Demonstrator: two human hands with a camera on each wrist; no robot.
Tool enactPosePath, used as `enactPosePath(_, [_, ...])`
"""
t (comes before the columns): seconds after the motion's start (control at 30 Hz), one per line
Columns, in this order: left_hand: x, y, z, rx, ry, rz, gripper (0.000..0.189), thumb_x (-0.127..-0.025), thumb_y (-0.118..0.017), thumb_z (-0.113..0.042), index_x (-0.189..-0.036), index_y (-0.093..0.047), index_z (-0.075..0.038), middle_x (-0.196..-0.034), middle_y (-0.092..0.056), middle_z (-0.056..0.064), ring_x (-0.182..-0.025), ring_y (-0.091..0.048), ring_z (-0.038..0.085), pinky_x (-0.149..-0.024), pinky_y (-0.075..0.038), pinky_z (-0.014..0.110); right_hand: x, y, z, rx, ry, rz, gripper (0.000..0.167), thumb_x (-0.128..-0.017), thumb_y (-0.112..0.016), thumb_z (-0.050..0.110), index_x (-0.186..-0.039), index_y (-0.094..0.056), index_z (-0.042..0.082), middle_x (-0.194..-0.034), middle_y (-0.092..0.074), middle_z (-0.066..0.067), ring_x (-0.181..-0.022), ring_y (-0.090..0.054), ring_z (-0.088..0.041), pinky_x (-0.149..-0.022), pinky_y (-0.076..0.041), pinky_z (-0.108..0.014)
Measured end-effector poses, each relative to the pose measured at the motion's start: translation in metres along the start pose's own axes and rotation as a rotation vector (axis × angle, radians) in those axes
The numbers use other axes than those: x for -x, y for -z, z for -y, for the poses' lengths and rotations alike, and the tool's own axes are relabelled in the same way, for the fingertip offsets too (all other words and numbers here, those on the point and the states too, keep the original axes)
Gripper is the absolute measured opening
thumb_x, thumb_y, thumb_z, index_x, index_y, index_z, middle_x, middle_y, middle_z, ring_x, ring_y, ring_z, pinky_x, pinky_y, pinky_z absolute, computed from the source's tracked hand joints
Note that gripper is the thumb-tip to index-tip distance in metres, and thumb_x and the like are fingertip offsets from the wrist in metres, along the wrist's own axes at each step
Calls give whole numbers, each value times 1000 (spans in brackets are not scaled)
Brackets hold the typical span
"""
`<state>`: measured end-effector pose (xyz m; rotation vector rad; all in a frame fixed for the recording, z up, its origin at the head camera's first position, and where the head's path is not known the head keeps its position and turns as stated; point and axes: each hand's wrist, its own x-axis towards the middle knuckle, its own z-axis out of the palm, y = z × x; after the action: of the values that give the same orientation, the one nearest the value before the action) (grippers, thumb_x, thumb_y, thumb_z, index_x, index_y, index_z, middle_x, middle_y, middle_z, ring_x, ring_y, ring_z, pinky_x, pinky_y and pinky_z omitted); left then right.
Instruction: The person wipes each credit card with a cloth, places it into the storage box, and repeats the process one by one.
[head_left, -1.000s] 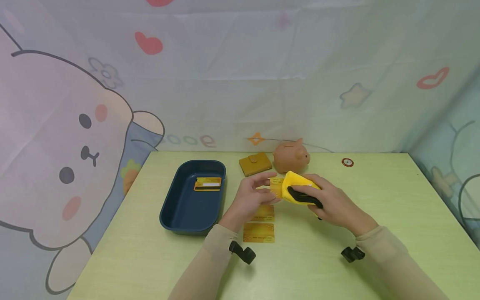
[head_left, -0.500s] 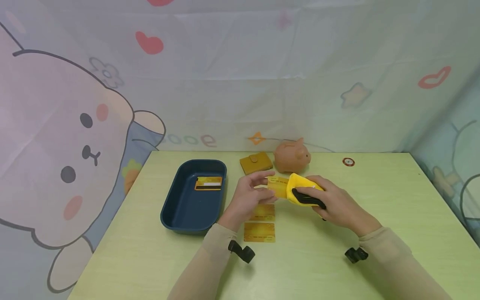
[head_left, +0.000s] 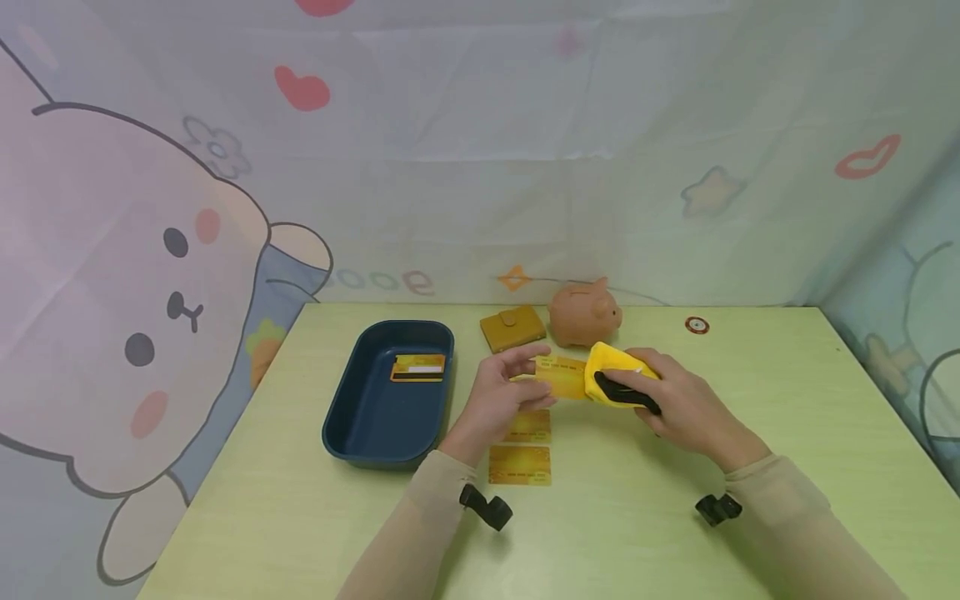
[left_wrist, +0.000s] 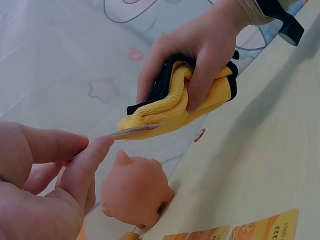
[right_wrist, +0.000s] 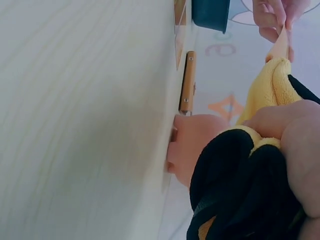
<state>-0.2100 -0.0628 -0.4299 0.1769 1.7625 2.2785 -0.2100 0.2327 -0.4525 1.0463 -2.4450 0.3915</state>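
Note:
My left hand (head_left: pixel 498 396) pinches one end of a yellow bank card (head_left: pixel 562 377) between thumb and fingers, above the table. Folded over the card's other end is a yellow cloth with black edging (head_left: pixel 609 363), gripped by my right hand (head_left: pixel 686 408). From the left wrist view, the card (left_wrist: pixel 137 130) looks edge-on and thin against the plush cloth (left_wrist: pixel 150 112). Under and in front of my left hand, more yellow cards (head_left: pixel 520 466) lie in a column on the table; the farther ones are partly hidden by that hand.
A dark blue tray (head_left: pixel 378 425) stands on the left, holding a card (head_left: pixel 417 368) with its striped side up. Behind the hands are a mustard card wallet (head_left: pixel 513 328) and a pink piggy bank (head_left: pixel 581 315). A small red-rimmed chip (head_left: pixel 696 325) lies at the back right.
My right hand and the cloth have slid to the right along the card, so more of its face shows. My left hand keeps its pinch, nearly in place.

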Motion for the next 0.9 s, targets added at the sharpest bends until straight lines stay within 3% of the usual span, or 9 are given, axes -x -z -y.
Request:
enactPosePath(0.33, [0, 5, 5, -125, -8, -33, 51, -89, -71, 14, -134, -70, -7, -115, -50, 11, -78, -64, 18, -81, -66, 38, -3, 5, -4, 7, -100, 28, 79, -72, -93, -2, -141, -64, 23, -136, -57, -22, -109, -63, -40, -73, -63, -55])
enactPosePath(0.57, [2, 7, 5, -166, -18, -24, 54, -90, -71, 13, -138, -67, -9, -113, -50, 10, -77, -67, 18, -86, -64, 46, -2, 8, -8, -1, -133, 38, 81, -73, -92, -2, -143, -62, 25, -138, -55, -21, -112, -61, -40, -73, -63, -57])
enactPosePath(0.7, [2, 7, 5, -190, -18, -30, 49, -91, -70, 12, -137, -67, -3, -118, -52, 11, -80, -69, 16, -83, -65, 42, -2, 9, -8, -6, -137, 36, 81, -73, -92, -2, -143, -62, 24, -138, -55, -21, -111, -61, -40, -73, -63, -57])
enactPosePath(0.9, [3, 6, 5, -222, -48, -35, 35, -93, -70, 8, -127, -71, 2, -108, -63, 12, -84, -73, 16, -79, -66, 38, -4, 14, -7, -16, -135, 15, 80, -73, -91, -4, -143, -62, 23, -137, -55, -20, -110, -62, -39, -72, -63, -56])
